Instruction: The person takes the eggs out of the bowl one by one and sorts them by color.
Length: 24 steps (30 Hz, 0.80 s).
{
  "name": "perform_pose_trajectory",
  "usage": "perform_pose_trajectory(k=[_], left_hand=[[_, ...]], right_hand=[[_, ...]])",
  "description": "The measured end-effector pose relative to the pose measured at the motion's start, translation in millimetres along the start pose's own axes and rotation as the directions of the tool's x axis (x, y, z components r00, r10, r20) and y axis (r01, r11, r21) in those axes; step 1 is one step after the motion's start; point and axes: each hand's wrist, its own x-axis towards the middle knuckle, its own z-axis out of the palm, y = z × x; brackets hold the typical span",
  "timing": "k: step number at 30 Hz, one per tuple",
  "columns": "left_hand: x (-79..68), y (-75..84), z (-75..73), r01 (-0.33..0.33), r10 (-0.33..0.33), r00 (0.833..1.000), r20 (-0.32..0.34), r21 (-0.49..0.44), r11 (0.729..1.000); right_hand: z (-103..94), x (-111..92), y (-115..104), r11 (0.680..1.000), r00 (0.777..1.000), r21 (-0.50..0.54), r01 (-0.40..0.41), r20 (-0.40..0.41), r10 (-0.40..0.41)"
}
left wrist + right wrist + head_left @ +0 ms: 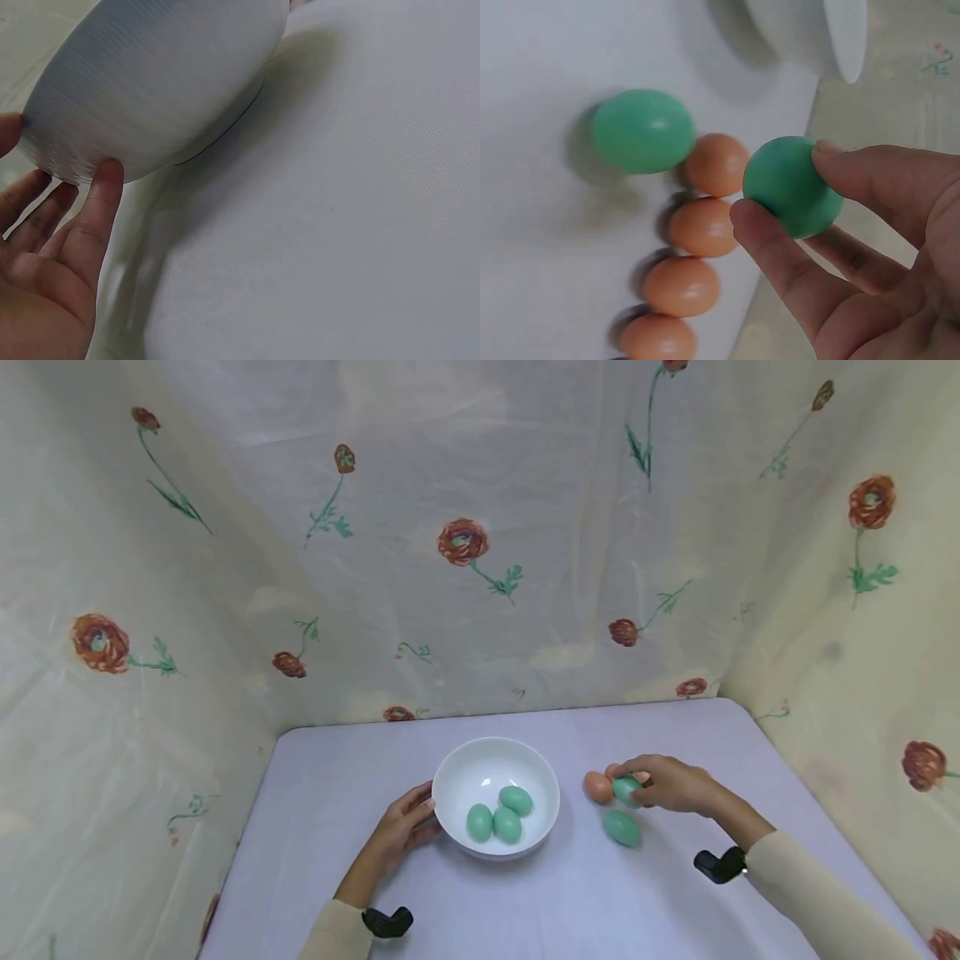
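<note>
My right hand [671,783] pinches a green egg [791,186] between thumb and fingertips, over a row of brown eggs [681,286]. Another green egg [622,828] lies on the table in front of the row. To the left stands a white bowl [495,760] with three green eggs [507,824] grouped at the near side of its inside. My left hand [405,827] rests against the bowl's left side. In the left wrist view, its spread, fairly straight fingers [103,199] touch the outer wall below the rim.
A pale cloth covers the table [337,768]. Flower-printed sheets [540,635] rise behind it and at both sides. Each wrist carries a black camera mount, one at the left sleeve [387,922] and one at the right [718,864].
</note>
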Motion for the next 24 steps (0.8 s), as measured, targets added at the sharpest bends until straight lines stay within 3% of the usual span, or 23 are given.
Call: perform_pose_trajectory(k=[5, 13, 24], left_hand=[[-1.2, 0.1, 0.0, -0.013, 0.013, 1.0, 0.002, 0.008, 1.0], [-1.3, -0.9, 1.1, -0.012, 0.012, 1.0, -0.001, 0.0, 1.0], [-3.0, 0.6, 2.1, 0.003, -0.003, 1.0, -0.017, -0.015, 1.0]], right_hand=[[10.3, -7, 23, 1.0, 1.0, -0.005, 0.006, -0.026, -0.006], [29.7, -6, 60, 0.993, 0.993, 0.04, 0.114, -0.03, -0.113], [38.2, -3, 68, 0.995, 0.994, 0.02, 0.094, -0.065, -0.093]])
